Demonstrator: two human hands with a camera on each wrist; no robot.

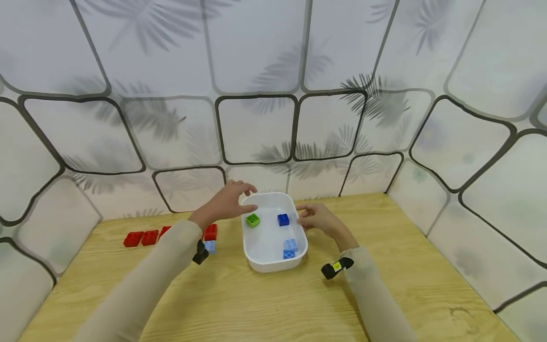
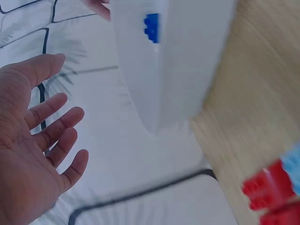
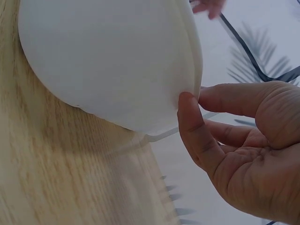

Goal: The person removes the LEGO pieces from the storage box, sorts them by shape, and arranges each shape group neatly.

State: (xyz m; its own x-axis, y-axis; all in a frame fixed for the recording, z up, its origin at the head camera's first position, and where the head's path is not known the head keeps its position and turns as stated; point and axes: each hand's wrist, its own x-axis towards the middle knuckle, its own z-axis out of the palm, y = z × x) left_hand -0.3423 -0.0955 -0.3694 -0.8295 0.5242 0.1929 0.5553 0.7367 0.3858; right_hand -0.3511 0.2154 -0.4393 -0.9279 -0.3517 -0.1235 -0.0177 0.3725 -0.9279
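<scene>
A white plastic bin (image 1: 265, 251) stands on the wooden table. Inside lie a green toy brick (image 1: 252, 220), a dark blue brick (image 1: 283, 219) and two light blue bricks (image 1: 290, 245). My left hand (image 1: 228, 202) hovers by the bin's far left rim, fingers spread and loosely bent, holding nothing; the left wrist view shows its bare palm (image 2: 28, 126). On the other side, my right hand (image 1: 318, 218) pinches the bin's right rim between thumb and index finger, as the right hand (image 3: 248, 140) shows close up in the right wrist view.
Left of the bin, a row of red bricks (image 1: 133, 239) lies on the table (image 1: 239, 308), partly hidden behind my left forearm. A light blue brick (image 1: 210, 246) sits at the row's right end. Patterned walls (image 1: 256, 128) border the table at the back and sides.
</scene>
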